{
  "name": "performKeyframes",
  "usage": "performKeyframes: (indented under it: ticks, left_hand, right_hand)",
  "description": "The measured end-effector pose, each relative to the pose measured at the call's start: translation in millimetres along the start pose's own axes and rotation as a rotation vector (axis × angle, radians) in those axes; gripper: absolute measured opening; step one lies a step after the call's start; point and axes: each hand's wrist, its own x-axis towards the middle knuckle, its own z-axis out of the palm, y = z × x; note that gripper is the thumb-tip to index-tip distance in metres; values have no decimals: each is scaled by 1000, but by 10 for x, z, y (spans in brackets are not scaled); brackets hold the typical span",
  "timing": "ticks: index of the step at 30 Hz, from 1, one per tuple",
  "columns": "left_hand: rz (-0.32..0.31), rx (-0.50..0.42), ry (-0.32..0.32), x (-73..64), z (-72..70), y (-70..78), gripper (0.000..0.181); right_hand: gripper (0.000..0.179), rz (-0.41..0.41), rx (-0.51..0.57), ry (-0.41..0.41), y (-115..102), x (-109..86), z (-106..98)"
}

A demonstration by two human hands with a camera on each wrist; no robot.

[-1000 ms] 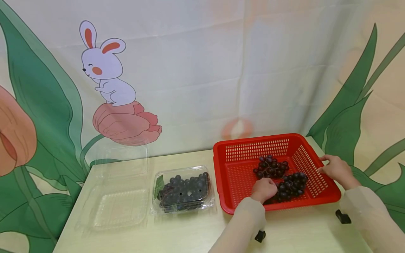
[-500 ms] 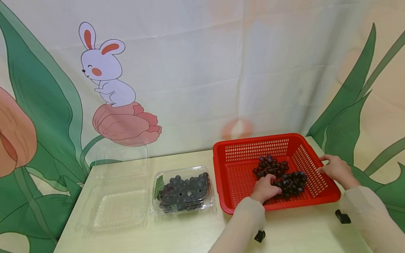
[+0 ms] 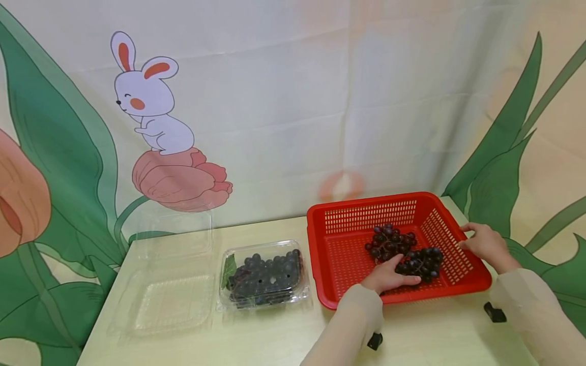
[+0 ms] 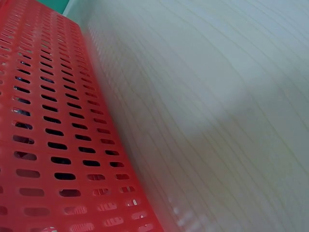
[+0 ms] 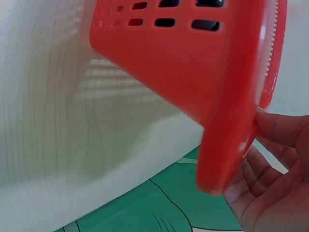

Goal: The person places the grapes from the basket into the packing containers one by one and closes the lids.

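A red plastic basket (image 3: 346, 292) holds two bunches of dark grapes, a far bunch (image 3: 390, 240) and a near bunch (image 3: 426, 263). My left hand (image 3: 385, 277) reaches over the front rim, thumb and forefinger spread straight at the left side of the near bunch; its other fingers are hidden. At the basket's right side, my right hand (image 3: 489, 247) holds the rim. The right wrist view has the thumb (image 5: 280, 128) against the rim and the other fingers below it. In the left wrist view only the slotted basket wall (image 4: 48, 111) and tabletop appear.
A lidded clear clamshell (image 3: 264, 274) full of dark grapes, with a green leaf, stands left of the basket. Farther left lies an opened clear clamshell (image 3: 174, 300), its lid raised toward the printed cloth backdrop (image 3: 284, 112). The pale wooden tabletop (image 3: 256, 338) extends along the front.
My left hand has gone from curled to spread, with thumb and forefinger parting beside the near bunch. The right hand keeps its place on the basket rim.
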Motion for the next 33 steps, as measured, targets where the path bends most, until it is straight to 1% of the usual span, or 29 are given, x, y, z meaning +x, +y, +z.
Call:
performKeyframes:
  ticks: [4,7,11,15,20,22,28,30,33]
  left_hand:
    - [-4,-7,-71,2,-13,-1,69]
    - [4,-14,-131,5,-20,-5,67]
    - [25,-1,-171,13,-28,-10,64]
    - [32,23,-187,17,-29,-6,62]
    - [28,66,-190,17,-30,5,56]
    - [20,62,-189,13,-31,9,56]
    - [-38,45,-172,-1,-13,12,67]
    - [-36,52,-168,4,-8,9,64]
    - [-26,31,-183,12,-4,3,54]
  right_hand:
    - [46,-2,-1,1,-1,3,-8]
    - [46,1,4,-2,-2,-1,-11]
    - [46,9,17,-7,-5,-3,-8]
    - [46,12,23,-9,-1,1,-4]
    - [46,8,29,-7,7,3,-3]
    - [46,6,30,-5,9,2,-1]
    - [46,-8,12,4,12,0,-3]
    - [46,-12,8,6,12,-1,-4]
    - [46,-14,7,6,9,-8,-5]
